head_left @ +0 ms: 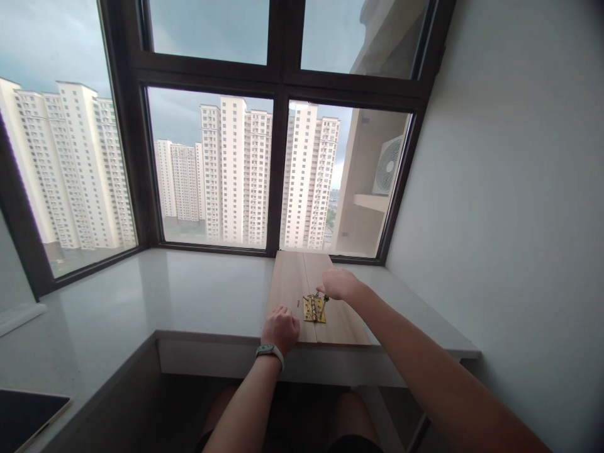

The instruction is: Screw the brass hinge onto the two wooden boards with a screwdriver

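A brass-coloured hinge (pixel 311 309) lies across the seam of two light wooden boards (pixel 290 277). Small dark bits, which look like screws, lie on and around it. My right hand (pixel 340 284) is closed above the hinge's right leaf. From its fingers a thin metal tool (pixel 324 304) points down to the leaf; its kind is too small to tell. My left hand (pixel 282 328), with a watch (pixel 270 353) on the wrist, rests with curled fingers on the boards' near left edge. Its palm is hidden, so I cannot make out what it holds, if anything.
The boards lie on a pale windowsill counter (pixel 217 289) with a front edge close to my knees. Dark window frames (pixel 278 176) stand behind it, and a white wall (pixel 500 189) rises at right. A dark flat device (pixel 31 412) lies at the lower left.
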A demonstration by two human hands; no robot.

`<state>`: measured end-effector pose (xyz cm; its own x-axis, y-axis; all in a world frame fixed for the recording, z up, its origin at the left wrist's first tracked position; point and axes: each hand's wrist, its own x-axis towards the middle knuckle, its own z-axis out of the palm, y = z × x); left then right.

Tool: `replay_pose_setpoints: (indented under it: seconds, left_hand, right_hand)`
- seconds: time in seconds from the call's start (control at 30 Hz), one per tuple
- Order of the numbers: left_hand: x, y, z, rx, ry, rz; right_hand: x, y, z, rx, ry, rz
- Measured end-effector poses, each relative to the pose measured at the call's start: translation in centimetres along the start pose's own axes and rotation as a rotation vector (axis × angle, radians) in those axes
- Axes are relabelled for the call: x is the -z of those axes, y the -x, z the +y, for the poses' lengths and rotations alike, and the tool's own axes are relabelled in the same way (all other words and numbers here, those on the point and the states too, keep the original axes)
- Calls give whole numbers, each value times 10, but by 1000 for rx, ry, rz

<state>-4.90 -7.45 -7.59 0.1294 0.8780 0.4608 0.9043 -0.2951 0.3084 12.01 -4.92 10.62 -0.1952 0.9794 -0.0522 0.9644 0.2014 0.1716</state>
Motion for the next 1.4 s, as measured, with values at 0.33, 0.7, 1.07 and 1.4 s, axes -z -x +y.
replay_pose_setpoints:
  seconds: [0.33,0.7,1.07,1.4]
  left_hand:
    - [-4,-1,-3,-20,-7,18]
    - [1,0,0,-7,-9,7]
    - [1,0,1,-3,7,10]
    - [0,0,1,8,-31,27]
  right_hand:
    - [-5,-3,12,157,-15,-19]
    - [-6,4,8,-12,7,46]
    - [-5,1,11,142,8,-14]
    - [-2,5,7,-7,6,22]
